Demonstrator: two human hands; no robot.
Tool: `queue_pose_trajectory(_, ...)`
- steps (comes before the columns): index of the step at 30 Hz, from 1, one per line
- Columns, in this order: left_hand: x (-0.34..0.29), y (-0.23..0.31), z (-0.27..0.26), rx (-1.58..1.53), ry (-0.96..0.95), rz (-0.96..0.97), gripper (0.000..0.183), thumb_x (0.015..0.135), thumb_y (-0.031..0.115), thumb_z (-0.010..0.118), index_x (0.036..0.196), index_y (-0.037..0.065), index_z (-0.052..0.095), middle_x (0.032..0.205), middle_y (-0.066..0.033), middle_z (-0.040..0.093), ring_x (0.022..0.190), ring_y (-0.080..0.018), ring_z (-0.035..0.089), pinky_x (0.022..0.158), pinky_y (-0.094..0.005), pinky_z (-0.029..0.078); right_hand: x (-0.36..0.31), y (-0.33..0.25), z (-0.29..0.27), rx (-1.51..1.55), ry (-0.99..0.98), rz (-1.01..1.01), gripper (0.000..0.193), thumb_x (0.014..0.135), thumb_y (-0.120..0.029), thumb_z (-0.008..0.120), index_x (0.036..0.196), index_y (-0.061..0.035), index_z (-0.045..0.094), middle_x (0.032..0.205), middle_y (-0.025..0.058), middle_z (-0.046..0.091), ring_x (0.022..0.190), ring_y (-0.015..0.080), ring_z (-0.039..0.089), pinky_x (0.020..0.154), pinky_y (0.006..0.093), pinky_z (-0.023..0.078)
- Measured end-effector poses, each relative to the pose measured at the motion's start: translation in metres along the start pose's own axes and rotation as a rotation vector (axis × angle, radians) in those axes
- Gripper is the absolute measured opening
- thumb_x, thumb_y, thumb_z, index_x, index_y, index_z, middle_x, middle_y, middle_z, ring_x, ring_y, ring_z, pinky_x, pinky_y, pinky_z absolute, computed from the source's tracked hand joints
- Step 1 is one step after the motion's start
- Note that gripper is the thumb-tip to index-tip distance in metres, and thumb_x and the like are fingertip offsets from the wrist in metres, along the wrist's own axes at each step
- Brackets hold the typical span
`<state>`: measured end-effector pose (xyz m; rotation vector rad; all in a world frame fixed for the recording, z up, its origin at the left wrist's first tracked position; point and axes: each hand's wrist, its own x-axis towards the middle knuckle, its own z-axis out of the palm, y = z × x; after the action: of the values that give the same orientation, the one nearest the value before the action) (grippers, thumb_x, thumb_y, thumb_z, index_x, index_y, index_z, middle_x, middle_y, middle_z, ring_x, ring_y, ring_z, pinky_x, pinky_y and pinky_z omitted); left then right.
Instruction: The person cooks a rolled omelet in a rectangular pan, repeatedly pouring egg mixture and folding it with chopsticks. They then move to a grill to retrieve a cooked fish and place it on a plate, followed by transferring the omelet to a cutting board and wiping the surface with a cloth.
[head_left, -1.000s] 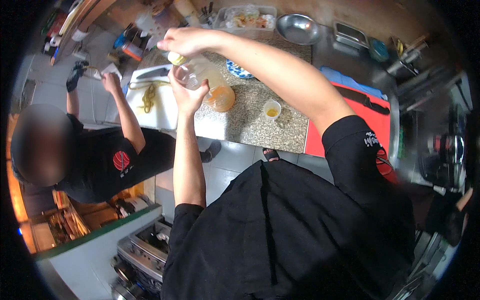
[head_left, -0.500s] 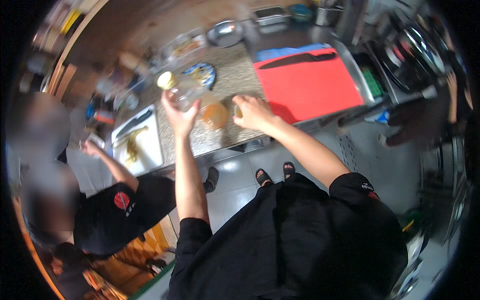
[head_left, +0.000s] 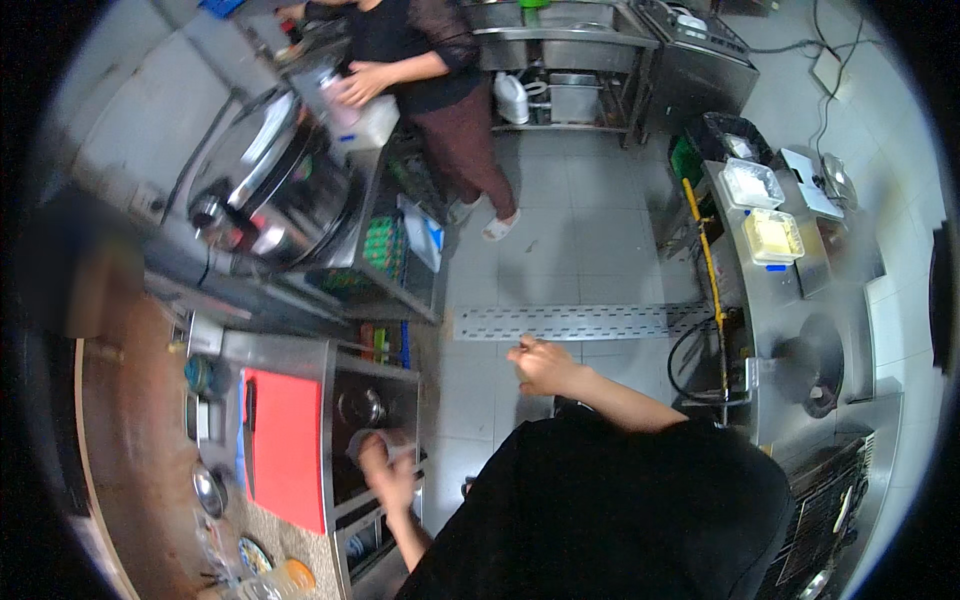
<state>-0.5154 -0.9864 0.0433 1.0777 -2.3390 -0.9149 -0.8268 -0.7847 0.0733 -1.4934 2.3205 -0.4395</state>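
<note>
My right hand [head_left: 545, 366] is out over the grey floor with its fingers curled in. Whatever it may hold is hidden by the fingers. Beside the counter's front, my left hand [head_left: 390, 472] is smeared by motion, so its fingers cannot be read. A pale rounded blur shows just by that hand; I cannot tell what it is. On the stone-patterned counter at the lower left stands a clear plastic bottle [head_left: 262, 588], cut off by the picture's edge, apart from both hands. A red cutting board [head_left: 290, 440] lies nearer my left hand, a dark knife [head_left: 250, 437] along its far side.
A metal bowl [head_left: 209, 490] and a patterned plate [head_left: 255, 554] sit by the wall. Ahead, another person's hand [head_left: 366, 84] holds a pinkish container near a large pot [head_left: 275, 185]. To the right, a steel counter [head_left: 765, 318] carries tubs, including a yellow-filled one [head_left: 773, 237].
My view has swung right, from the counter to the aisle. The bottle has left my left hand and is on the counter. My right hand is now over the floor.
</note>
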Motion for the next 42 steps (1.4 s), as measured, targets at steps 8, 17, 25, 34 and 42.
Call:
queue_pose_trajectory(8, 0.170, 0.208, 0.229, 0.006, -0.673, 0.536, 0.060, 0.073, 0.033, 0.073, 0.119, 0.000, 0.052, 0.118, -0.0202, 0.057, 0.110, -0.0345, 0.054, 0.093, -0.0414, 0.043, -0.011, 0.179, -0.131, 0.162, 0.252, 0.295, 0.061, 0.065, -0.028, 0.076, 0.115, -0.0048, 0.050, 0.100, 0.0226, 0.061, 0.088, 0.0373, 0.062, 0.075, 0.0428, 0.051)
queue_pose_trajectory(17, 0.362, 0.464, 0.526, -0.472, -1.006, 1.140, 0.044, 0.060, 0.021, 0.079, 0.095, 0.003, 0.059, 0.092, -0.0125, 0.062, 0.090, -0.0303, 0.059, 0.080, -0.0413, 0.045, 0.045, 0.397, -0.231, 0.198, 0.728, 0.406, 0.063, 0.062, -0.027, 0.082, 0.113, -0.0022, 0.056, 0.096, 0.0163, 0.064, 0.083, 0.0323, 0.064, 0.073, 0.0388, 0.051)
queue_pose_trajectory(25, 0.528, 0.675, 0.653, -0.582, -1.034, 1.441, 0.043, 0.061, 0.026, 0.077, 0.092, 0.004, 0.056, 0.088, -0.0114, 0.058, 0.087, -0.0315, 0.056, 0.080, -0.0416, 0.043, 0.086, 0.558, -0.376, 0.306, 1.136, 0.701, 0.058, 0.074, -0.019, 0.073, 0.124, -0.0019, 0.050, 0.111, 0.0100, 0.057, 0.076, 0.0137, 0.055, 0.067, 0.0258, 0.046)
queue_pose_trajectory(34, 0.747, 0.658, 0.737, -0.408, -0.846, 0.624, 0.044, 0.061, 0.032, 0.078, 0.091, 0.006, 0.059, 0.089, -0.0129, 0.062, 0.085, -0.0296, 0.060, 0.076, -0.0380, 0.047, 0.316, 0.823, -0.466, 0.024, 0.786, 0.418, 0.032, 0.074, -0.016, 0.072, 0.101, -0.0034, 0.060, 0.105, 0.0170, 0.059, 0.101, 0.0348, 0.055, 0.086, 0.0389, 0.045)
queue_pose_trajectory(42, 0.906, 0.637, 0.670, -0.382, -0.156, 0.113, 0.044, 0.066, 0.022, 0.073, 0.102, 0.002, 0.057, 0.095, -0.0140, 0.063, 0.089, -0.0226, 0.062, 0.079, -0.0338, 0.048, 0.636, 0.901, -0.586, -0.111, 0.440, -0.555, 0.021, 0.083, -0.022, 0.061, 0.079, -0.0014, 0.062, 0.094, 0.0142, 0.062, 0.091, 0.0330, 0.058, 0.084, 0.0406, 0.045)
